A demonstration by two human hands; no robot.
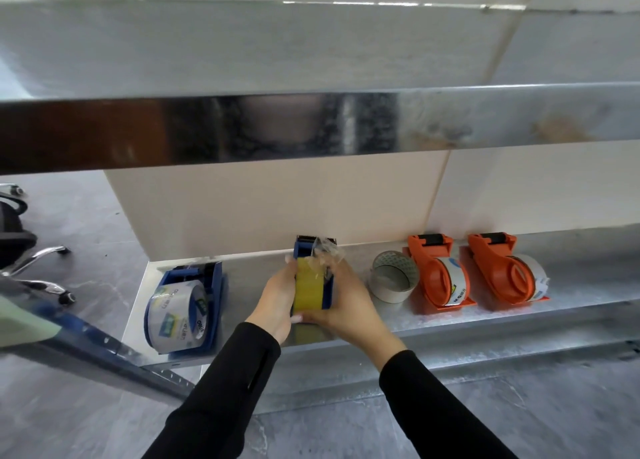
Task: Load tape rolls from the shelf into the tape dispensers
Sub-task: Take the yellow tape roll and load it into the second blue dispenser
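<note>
- left hand [277, 297]: fingers curled round the left side of the middle blue dispenser [300, 250], centre of frame, on the metal shelf [450, 323].
- right hand [346, 308]: wrapped round the dispenser's right side, fingertips up at the crumpled loose tape end [325, 250]. Can't tell if it pinches the film or only touches it.
- yellow roll [311, 288]: sits in that dispenser, between both palms.
- Key relation: the dispenser's long axis runs bottom-to-top in frame, toothed cutter [304, 239] at the top end. The tape end lies just up-frame of the right fingertips, beside the cutter. The right hand is nearer to it.
- Judgement: roll looks seated; what's left here is leading the end over the cutter. That likely wants the right hand drawing film up-frame along the axis while the left steadies the body.
- Risk: film is already bunched and may stick to itself.
- spare roll [393, 280]: just right of the right hand, apart from it, not loaded.
- Look loaded: left blue dispenser [188, 306] at lower left, orange dispenser [438, 275] and second orange dispenser [505, 271] at right.
</note>
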